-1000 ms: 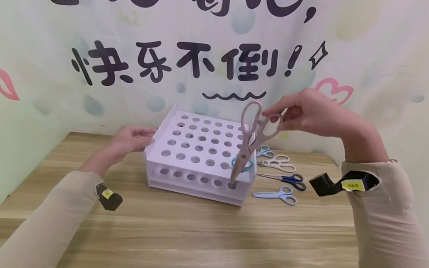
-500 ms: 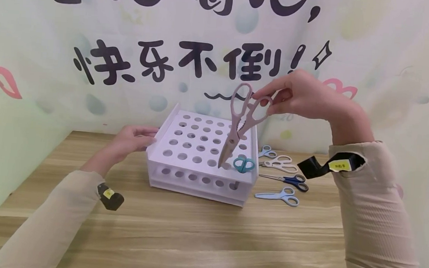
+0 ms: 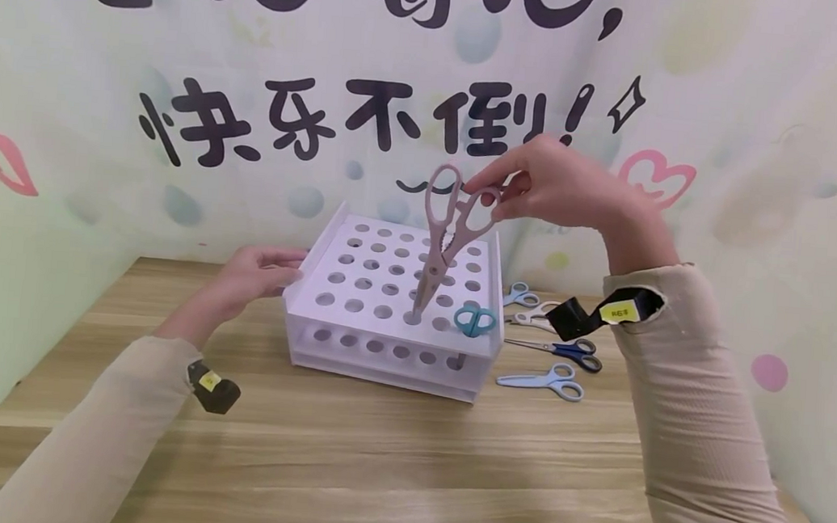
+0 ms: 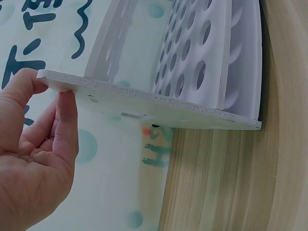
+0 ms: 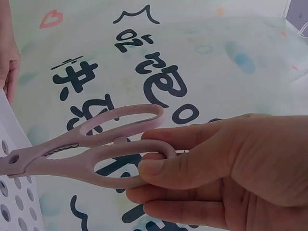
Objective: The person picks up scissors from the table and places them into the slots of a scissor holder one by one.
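My right hand point(image 3: 551, 182) pinches one handle loop of the pink scissors point(image 3: 439, 251), as the right wrist view shows up close. The blades point down, their tip overlapping a front-row hole of the white perforated rack point(image 3: 385, 287). At the rack's left side, my left hand point(image 3: 261, 271) holds the top edge of the side panel point(image 4: 144, 103) between thumb and fingers. Teal scissors point(image 3: 474, 320) stand in the hole at the rack's front right corner, handles above the top plate and blades below it.
Right of the rack on the wooden table point(image 3: 346, 459) lie light-blue scissors point(image 3: 544, 380), dark-blue scissors point(image 3: 565, 350), white scissors point(image 3: 535, 314) and another light-blue pair point(image 3: 521, 295) at the back. A printed cloth point(image 3: 258, 56) hangs behind the table.
My right hand has carried the pink scissors leftward, from in front of the teal scissors to over a hole farther left. The left hand has stayed at the rack's side.
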Demonstrator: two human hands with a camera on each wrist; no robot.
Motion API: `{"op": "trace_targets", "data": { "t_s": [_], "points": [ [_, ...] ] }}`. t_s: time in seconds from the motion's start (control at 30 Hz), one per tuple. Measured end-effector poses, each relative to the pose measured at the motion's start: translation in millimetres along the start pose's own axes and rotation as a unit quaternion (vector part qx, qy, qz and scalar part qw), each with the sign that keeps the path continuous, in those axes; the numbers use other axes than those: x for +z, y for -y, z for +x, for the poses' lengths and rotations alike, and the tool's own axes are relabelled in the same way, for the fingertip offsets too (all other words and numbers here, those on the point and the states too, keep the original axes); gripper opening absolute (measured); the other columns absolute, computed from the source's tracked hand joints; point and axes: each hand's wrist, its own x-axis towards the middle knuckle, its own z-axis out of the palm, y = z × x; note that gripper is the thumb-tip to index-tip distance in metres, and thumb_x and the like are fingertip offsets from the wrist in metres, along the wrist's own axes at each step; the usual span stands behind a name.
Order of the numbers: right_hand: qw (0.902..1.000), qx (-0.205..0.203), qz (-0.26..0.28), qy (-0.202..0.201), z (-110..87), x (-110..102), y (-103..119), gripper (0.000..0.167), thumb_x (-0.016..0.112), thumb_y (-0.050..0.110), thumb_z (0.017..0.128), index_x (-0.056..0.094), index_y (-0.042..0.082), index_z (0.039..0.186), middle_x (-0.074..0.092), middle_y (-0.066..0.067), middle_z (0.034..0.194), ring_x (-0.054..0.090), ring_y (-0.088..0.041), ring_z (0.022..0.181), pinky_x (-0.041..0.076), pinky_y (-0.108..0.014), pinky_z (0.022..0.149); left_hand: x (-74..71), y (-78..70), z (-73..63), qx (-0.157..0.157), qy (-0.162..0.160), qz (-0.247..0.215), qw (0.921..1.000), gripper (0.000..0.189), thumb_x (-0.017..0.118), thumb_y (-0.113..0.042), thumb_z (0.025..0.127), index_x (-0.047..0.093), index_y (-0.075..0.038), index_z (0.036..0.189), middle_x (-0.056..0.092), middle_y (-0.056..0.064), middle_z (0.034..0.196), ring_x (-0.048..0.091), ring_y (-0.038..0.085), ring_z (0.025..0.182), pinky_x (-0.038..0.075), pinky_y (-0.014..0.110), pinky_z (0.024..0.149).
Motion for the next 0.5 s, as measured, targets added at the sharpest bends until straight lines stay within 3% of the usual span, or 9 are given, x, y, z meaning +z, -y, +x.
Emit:
{"op": "trace_targets", "data": {
  "t_s": [0.5],
  "points": [
    [0.9994,-0.025,0.015,0.018,14.6,28,-15,0.032,0.066,-0.010,0.076,0.068,0.001,0.106,0.063,-0.007,0.084,0.058,-0.018,0.076,0.053,-0.029,0.074,1.9,0.5,0.3,0.002,-0.004,-0.006,1.0000,0.048,0.058,-0.012,0.089,0.044,0.001,0.133,0.048,0.020,0.130,0.055,0.023,0.103,0.051,0.030,0.083]
  ]
}}
